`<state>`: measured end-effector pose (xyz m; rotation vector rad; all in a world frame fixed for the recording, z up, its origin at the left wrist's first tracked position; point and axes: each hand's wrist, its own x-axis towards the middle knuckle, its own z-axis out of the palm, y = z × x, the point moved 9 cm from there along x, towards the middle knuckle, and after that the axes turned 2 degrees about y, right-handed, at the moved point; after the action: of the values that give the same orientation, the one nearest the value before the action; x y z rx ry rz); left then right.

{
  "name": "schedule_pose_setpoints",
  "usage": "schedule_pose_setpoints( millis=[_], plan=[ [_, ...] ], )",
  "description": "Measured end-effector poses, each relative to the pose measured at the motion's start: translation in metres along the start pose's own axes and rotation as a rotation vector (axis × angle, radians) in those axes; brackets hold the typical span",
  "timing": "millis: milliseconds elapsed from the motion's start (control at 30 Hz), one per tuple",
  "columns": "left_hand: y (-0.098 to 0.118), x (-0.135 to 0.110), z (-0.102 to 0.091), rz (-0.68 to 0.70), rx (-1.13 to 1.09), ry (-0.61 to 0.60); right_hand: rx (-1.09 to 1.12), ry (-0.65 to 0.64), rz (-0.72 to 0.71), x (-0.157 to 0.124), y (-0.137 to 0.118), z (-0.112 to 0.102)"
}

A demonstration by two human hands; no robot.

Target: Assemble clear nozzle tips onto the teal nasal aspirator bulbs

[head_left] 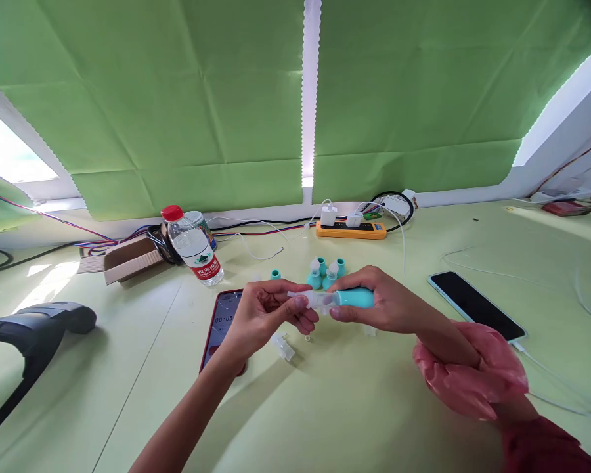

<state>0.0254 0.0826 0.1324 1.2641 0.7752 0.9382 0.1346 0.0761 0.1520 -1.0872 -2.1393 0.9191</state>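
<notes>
My right hand (389,299) is closed round the teal squeeze bulb (355,297) of what looks like a nasal aspirator. The clear plastic nozzle (325,299) extends leftward from the bulb, and they appear to be in contact. Its far end is pinched between the thumb and fingers of my left hand (276,305). Several teal bulbs (314,279) stand on the table just beyond my hands, some with clear parts on top. Below my left hand lies another clear plastic piece (284,347), with a small ring (307,338) close by.
A red-cased phone (221,322) showing a timer lies partly under my left hand. Behind it stand a water bottle (194,249) and a cardboard box (134,259). An orange power strip (350,230) is at the back; another phone (477,305) is charging at right. A dark curved object (44,325) sits left.
</notes>
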Motion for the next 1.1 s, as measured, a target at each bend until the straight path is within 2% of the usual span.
schedule_pose_setpoints(
  millis=[200, 433, 700, 900, 967, 1100],
  plan=[
    [0.004, -0.002, -0.002, 0.035, 0.051, 0.035, 0.343, -0.155, 0.13, 0.006, 0.012, 0.014],
    [0.013, -0.006, -0.003, 0.13, 0.092, 0.013, 0.841, -0.368, 0.288, 0.006, 0.026, 0.043],
    [0.025, -0.011, -0.008, 0.182, 0.291, 0.05, 1.123, -0.504, 0.422, 0.0, 0.02, 0.065],
    [0.028, -0.011, -0.007, 0.134, 0.291, -0.01, 1.301, -0.718, 0.485, -0.009, 0.012, 0.087],
    [0.028, -0.01, -0.008, 0.14, 0.287, -0.005, 1.313, -0.683, 0.508, -0.008, 0.013, 0.088],
    [0.024, -0.007, -0.011, 0.157, 0.243, 0.025, 1.209, -0.53, 0.497, -0.003, 0.017, 0.08]
  ],
)
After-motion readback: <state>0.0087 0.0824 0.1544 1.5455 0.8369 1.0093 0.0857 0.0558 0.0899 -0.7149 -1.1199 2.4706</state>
